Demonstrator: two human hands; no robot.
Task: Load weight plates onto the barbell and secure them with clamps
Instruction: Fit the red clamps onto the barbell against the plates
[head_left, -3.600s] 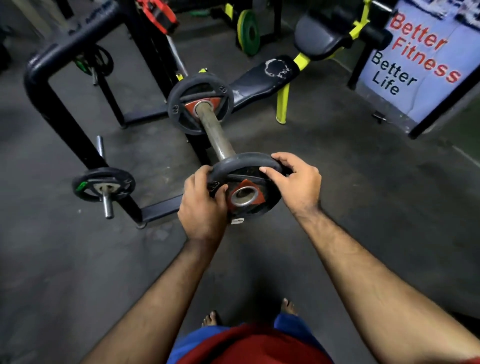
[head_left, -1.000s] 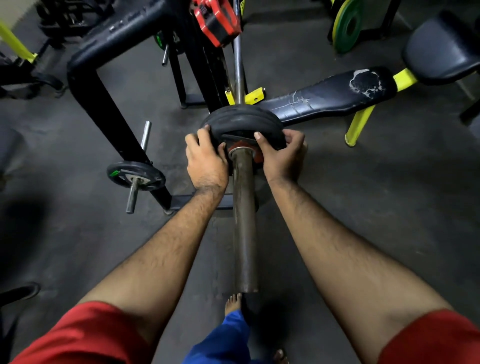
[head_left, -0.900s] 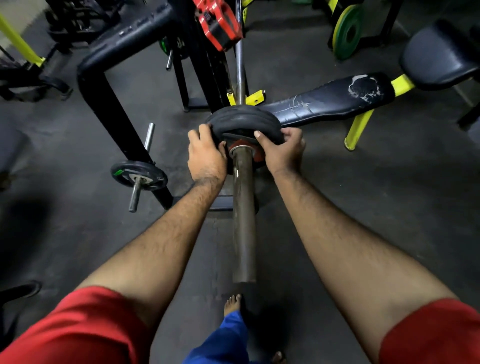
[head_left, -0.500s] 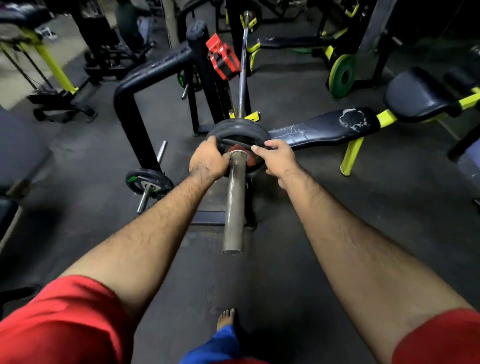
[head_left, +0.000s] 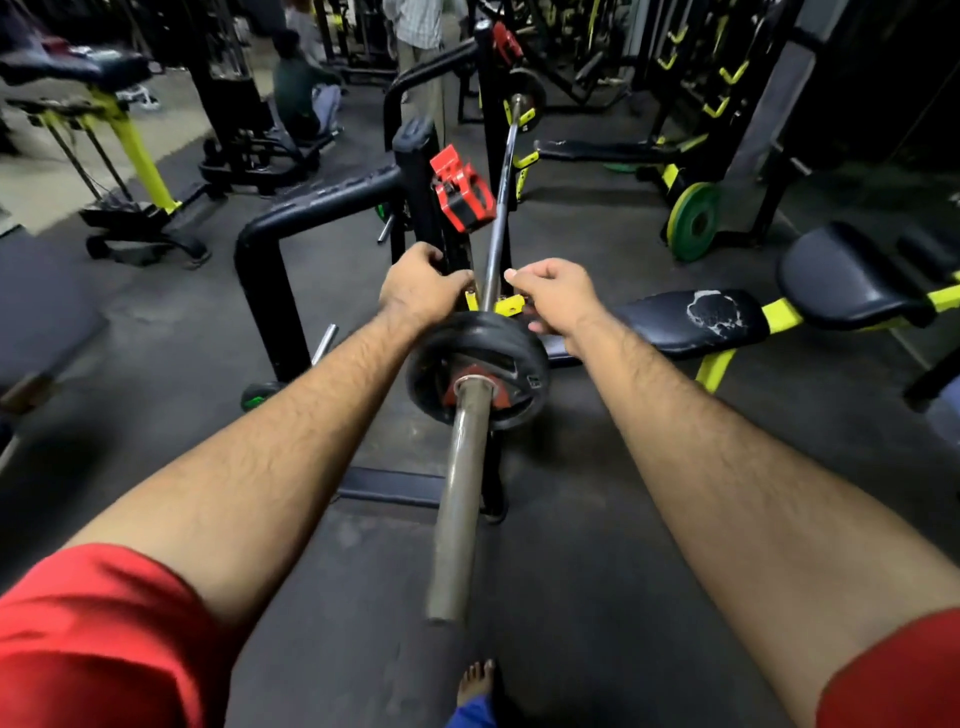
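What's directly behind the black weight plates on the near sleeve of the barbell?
Behind the weight plates the thin barbell shaft runs away past yellow rack hooks, with the left hand and right hand either side. The plates hide the sleeve's collar and whatever the right fingers touch.

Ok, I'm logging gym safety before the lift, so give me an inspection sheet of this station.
Surface: dark rubber floor, nothing loose near the bare foot.
Job's things: black weight plates pushed up the barbell sleeve; red clamp parked on the rack upright, none on the sleeve.
Clutter: small plate on a storage peg; green plate on a far rack.
Grippers: left hand and right hand beyond the plates, neither holding anything.
Cables: nothing seen.
Surroundings: worn bench pad to the right; people in the background.
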